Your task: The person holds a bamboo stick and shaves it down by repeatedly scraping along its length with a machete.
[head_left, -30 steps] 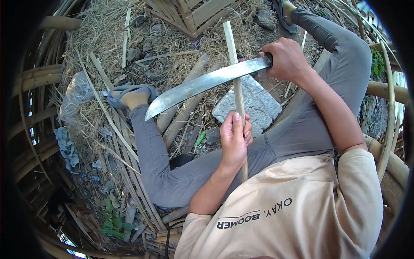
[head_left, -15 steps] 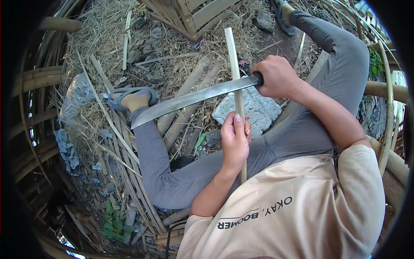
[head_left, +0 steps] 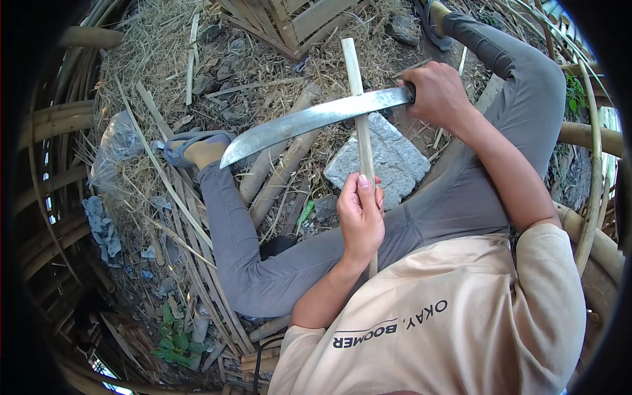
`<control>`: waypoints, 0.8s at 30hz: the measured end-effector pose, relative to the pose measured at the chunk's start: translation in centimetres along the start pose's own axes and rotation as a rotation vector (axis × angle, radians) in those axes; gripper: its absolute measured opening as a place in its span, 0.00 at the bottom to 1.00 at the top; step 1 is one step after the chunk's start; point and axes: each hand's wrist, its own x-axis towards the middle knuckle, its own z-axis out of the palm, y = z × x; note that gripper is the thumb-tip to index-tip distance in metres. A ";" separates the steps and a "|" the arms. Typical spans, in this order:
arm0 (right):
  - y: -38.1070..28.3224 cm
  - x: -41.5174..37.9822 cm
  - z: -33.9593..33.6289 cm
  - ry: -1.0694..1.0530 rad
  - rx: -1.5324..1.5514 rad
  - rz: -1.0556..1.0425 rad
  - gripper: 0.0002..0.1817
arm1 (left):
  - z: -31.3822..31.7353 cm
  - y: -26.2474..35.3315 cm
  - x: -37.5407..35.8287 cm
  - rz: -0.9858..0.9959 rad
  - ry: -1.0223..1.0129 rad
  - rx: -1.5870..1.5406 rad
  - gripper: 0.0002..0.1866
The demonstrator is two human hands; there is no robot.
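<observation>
My right hand point(head_left: 438, 93) is closed round the dark handle of a long machete point(head_left: 296, 122). Its broad blade lies across the upper half of a pale wooden strip point(head_left: 364, 141), with the tip pointing to the left. My left hand point(head_left: 362, 214) grips the strip lower down, the thumb on top, and the strip's bottom end reaches my shirt. Beneath the strip, between my legs, sits a rough grey stone block point(head_left: 401, 161). Whether the edge touches the strip I cannot tell.
A wooden crate point(head_left: 296, 26) stands at the top. Two bamboo poles point(head_left: 283, 174) lie left of the stone. Long split strips point(head_left: 191, 230), dry straw and a plastic bag point(head_left: 118, 145) are on the left. Bamboo rails point(head_left: 589, 139) surround me.
My right hand has moved up and slightly right with the machete, so the blade crosses the strip higher and shows more of its flat side. My left hand has barely moved.
</observation>
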 end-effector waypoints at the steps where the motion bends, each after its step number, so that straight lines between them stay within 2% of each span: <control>1: 0.5 0.3 -0.2 0.024 -0.013 0.022 0.10 | 0.0 0.1 0.0 -0.001 0.002 -0.004 0.15; 6: 5.6 1.9 -2.0 0.260 -0.097 0.255 0.15 | 0.0 0.7 -1.0 -0.023 -0.046 -0.055 0.15; 9: 5.5 0.8 -2.5 0.236 -0.029 0.193 0.16 | 0.1 0.6 -0.6 -0.029 -0.050 -0.093 0.15; 13: 1.3 -0.3 -1.2 0.026 0.153 0.056 0.15 | 0.3 0.6 -0.3 -0.098 -0.028 -0.112 0.14; 15: 0.0 -0.4 -0.6 -0.117 0.200 -0.019 0.13 | -0.4 0.8 0.1 -0.172 -0.079 -0.224 0.14; 18: -1.9 -1.0 -1.0 -0.177 0.164 -0.098 0.19 | -1.2 0.9 0.5 -0.226 -0.152 -0.374 0.15; 24: -2.1 -0.8 -1.6 -0.193 0.101 -0.065 0.19 | -0.8 0.5 0.5 -0.251 -0.225 -0.500 0.15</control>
